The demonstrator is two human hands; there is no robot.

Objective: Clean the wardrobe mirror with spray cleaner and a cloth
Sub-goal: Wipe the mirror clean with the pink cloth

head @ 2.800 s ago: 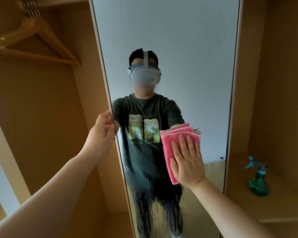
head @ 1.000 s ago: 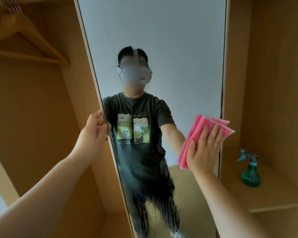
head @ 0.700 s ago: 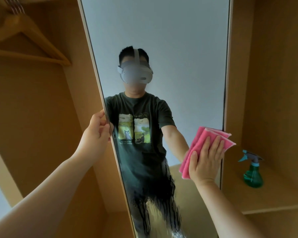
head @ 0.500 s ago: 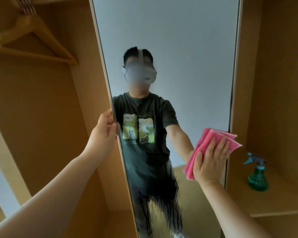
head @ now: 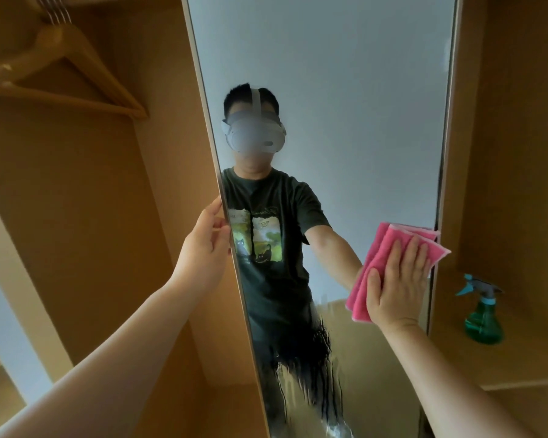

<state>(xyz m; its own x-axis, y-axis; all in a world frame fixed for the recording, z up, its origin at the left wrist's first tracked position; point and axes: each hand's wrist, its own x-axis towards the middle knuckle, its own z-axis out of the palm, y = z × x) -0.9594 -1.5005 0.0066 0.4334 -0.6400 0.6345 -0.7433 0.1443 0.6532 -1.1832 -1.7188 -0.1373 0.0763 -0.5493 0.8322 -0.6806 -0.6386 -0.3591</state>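
The tall wardrobe mirror (head: 345, 90) stands in front of me and reflects a person in a dark T-shirt. My right hand (head: 396, 286) lies flat with straight fingers on a folded pink cloth (head: 374, 263), pressing it against the glass near the mirror's right edge. My left hand (head: 204, 251) grips the mirror's left edge, fingers curled round the frame. Streaks of cleaner run down the lower part of the glass. A green spray bottle (head: 483, 314) with a light blue trigger stands on the shelf to the right.
Wooden hangers (head: 67, 64) hang at the upper left inside the open wardrobe compartment. The wooden shelf (head: 525, 358) on the right carries the spray bottle. Wardrobe side panels close in on both sides of the mirror.
My right hand has slid the pink cloth from the middle of the glass to the right edge, then slightly down. My left hand has kept its grip on the mirror's left edge.
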